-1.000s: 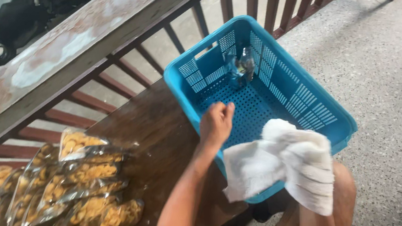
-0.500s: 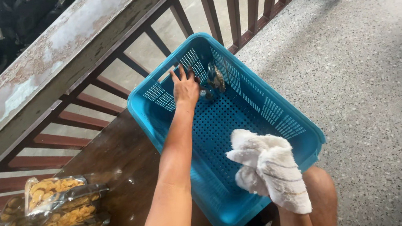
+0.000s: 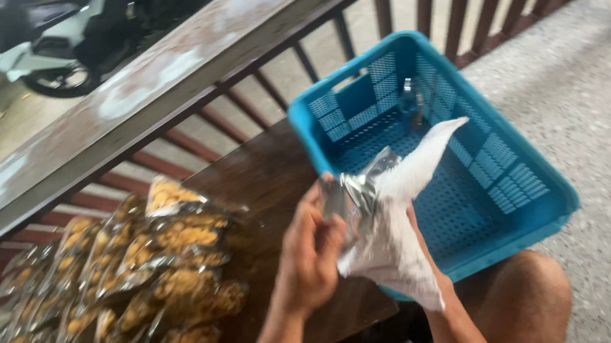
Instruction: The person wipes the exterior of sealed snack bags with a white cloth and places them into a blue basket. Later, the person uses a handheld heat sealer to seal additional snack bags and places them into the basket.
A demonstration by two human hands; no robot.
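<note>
My left hand [image 3: 310, 254] grips a crinkled clear plastic packet [image 3: 353, 193] just in front of the blue basket's near corner. My right hand [image 3: 425, 256] is mostly covered by a white cloth [image 3: 392, 242], which it holds against the packet. One corner of the cloth sticks up over the basket. A blue perforated plastic basket [image 3: 520, 194] stands on the dark wooden table [image 3: 260, 172], its right side hanging past the table's edge. A small clear object [image 3: 411, 100] lies in the basket's far corner.
A heap of clear bags of yellow-brown snacks [image 3: 135, 280] covers the table's left part. Behind the table runs a brown railing with a worn flat top [image 3: 160, 81]. A scooter [image 3: 58, 54] stands beyond it. My bare knee [image 3: 531, 299] is over the speckled floor [image 3: 601, 102].
My left hand reached to the basket's far corner, then drew back out holding a clear packet. The right hand brought the cloth up against it. The view swung left.
</note>
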